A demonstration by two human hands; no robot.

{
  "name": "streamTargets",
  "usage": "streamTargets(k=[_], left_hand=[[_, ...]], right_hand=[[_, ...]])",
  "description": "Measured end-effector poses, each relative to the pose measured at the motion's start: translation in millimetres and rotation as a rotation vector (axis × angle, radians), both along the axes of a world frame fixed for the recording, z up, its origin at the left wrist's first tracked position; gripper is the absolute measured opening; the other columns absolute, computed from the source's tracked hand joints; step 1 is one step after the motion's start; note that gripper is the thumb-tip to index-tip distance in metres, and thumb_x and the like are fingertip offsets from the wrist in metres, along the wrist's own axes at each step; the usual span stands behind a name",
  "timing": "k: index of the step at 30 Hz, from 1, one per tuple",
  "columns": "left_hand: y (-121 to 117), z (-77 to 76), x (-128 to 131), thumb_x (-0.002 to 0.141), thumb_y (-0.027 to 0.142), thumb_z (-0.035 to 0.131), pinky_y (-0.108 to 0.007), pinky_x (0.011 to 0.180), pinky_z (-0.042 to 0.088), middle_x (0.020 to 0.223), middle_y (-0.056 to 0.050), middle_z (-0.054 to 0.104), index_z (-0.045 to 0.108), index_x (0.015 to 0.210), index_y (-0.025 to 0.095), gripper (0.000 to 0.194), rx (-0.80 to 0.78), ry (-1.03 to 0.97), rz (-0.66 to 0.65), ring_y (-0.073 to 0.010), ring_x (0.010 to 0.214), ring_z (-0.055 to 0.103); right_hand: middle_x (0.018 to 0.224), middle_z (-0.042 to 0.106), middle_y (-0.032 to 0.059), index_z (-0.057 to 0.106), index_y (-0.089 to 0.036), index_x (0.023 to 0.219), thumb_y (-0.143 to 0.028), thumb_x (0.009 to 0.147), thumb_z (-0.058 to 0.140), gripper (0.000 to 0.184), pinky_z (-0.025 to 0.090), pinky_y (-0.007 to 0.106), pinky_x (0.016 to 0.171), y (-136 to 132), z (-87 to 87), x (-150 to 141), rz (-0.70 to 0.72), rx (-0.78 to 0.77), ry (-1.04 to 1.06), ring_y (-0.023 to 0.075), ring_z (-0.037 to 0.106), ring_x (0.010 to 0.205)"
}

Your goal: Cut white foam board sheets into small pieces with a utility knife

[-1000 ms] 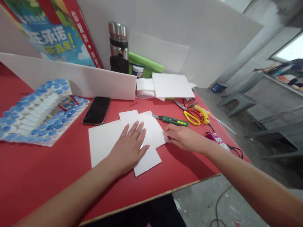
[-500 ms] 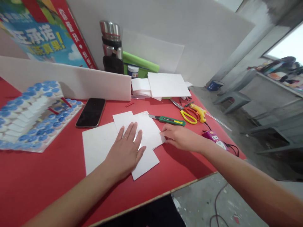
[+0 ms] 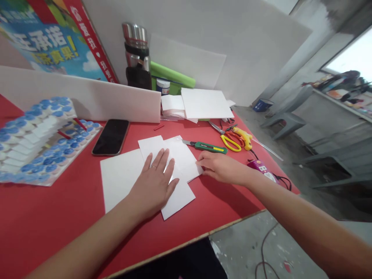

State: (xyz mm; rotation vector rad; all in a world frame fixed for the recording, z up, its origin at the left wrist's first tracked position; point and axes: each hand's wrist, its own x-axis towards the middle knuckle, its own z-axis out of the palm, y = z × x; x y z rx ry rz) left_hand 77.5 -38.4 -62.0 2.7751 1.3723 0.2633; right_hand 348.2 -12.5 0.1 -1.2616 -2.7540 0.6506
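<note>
The left hand is lying palm down across overlapping pieces of white card, its fingers loosely spread and its thumb standing apart. The right hand is curling its fingers in and pinching the right corner of the top card; how the thumb is sitting is hard to tell, as the hand is covering it. That card is lying on the red tabletop between the two hands, partly over other pieces, with a larger white sheet showing to the left.

For a neat hold, the left palm is best pressing evenly, keeping the layers from sliding, while the right fingers are gripping only the rim, lightly enough to avoid denting the corner. The green utility knife is lying just beyond the right hand, its bare blade pointing towards the card, so knuckles and wrist are best staying low and clear of it
</note>
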Motion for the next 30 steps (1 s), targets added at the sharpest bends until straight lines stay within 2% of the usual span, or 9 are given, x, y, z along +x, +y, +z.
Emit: streamTargets(k=[13,20,24,30], left_hand=[[1.3,0.7,-1.7,0.108,0.047,0.029,-0.059,0.128,0.019,0.168,-0.023,0.03,0.052,0.151,0.007,0.064,0.02,0.017,0.0,-0.0362,0.159,0.021],[1.3,-1.3,-1.5,0.107,0.047,0.031,-0.059,0.128,0.019,0.169,-0.022,0.029,0.052,0.151,0.006,0.063,0.012,-0.009,0.004,-0.0366,0.16,0.021],[2.4,-3.7,-1.3,0.107,0.046,0.032,-0.06,0.129,0.018,0.169,-0.023,0.029,0.052,0.151,0.005,0.063,0.03,-0.01,-0.001,-0.0374,0.16,0.02],[3.1,-4.5,-1.3,0.107,0.044,0.032,-0.06,0.127,0.021,0.168,-0.025,0.029,0.051,0.151,0.004,0.063,0.06,0.026,-0.011,-0.0383,0.159,0.022]], right_hand=[[0.111,0.063,0.0075,0.069,-0.02,0.109,-0.01,0.091,0.067,0.021,0.05,0.032,0.08,-0.1,5.3,-2.1,-0.074,-0.063,-0.036,0.0207,0.063,0.094],[0.114,0.063,0.0059,0.065,-0.024,0.125,-0.016,0.09,0.071,0.036,0.051,0.029,0.076,0.5,12.8,1.6,-0.122,-0.162,-0.011,0.0178,0.062,0.087],[0.107,0.063,0.0038,0.065,-0.026,0.126,-0.018,0.091,0.071,0.036,0.052,0.029,0.075,2.1,11.3,5.5,-0.112,-0.185,0.048,0.018,0.062,0.087],[0.116,0.062,0.0071,0.063,-0.024,0.132,-0.02,0.093,0.071,0.04,0.052,0.032,0.08,3.2,6.8,6.5,-0.109,-0.154,0.033,0.0194,0.062,0.092]])
